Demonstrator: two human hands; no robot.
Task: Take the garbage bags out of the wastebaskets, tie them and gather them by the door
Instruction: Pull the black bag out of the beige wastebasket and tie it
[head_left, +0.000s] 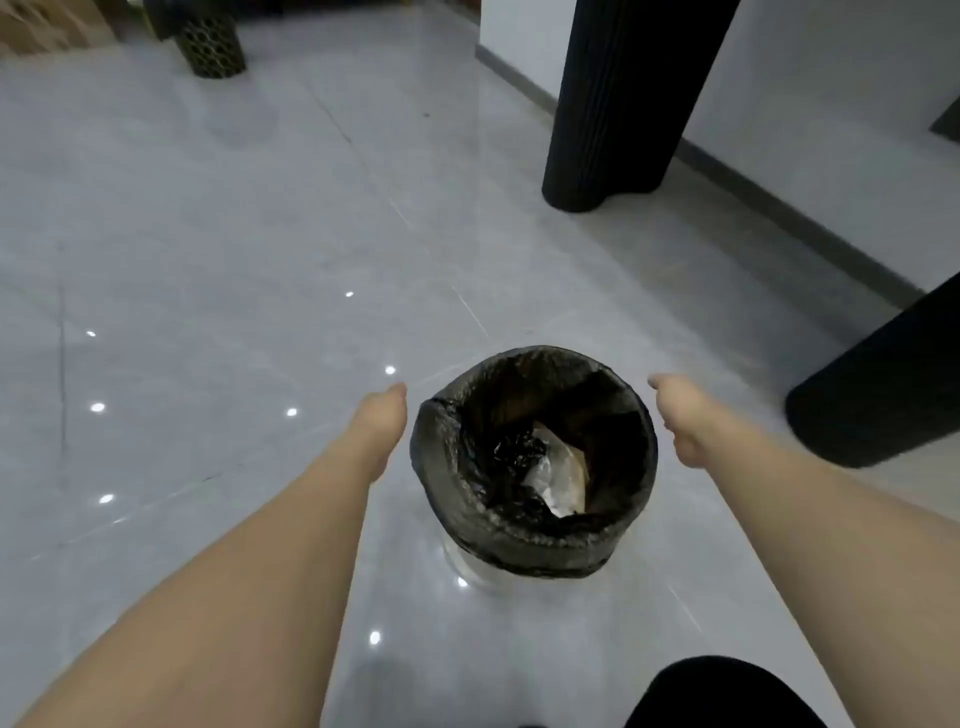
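Clearly I have barely begun: the garbage bag is folded over the wastebasket rim, untied. My left hand and right hand flank the wastebasket, holding nothing; finger spread unclear. A second basket stands far beyond.

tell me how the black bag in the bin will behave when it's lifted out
The bag is probably floppy: its thin film is crinkled and folded over the bin's rim. It likely lifts light, since only some crumpled paper and dark scraps sit low inside. Its glossy film may slide in a loose grip.
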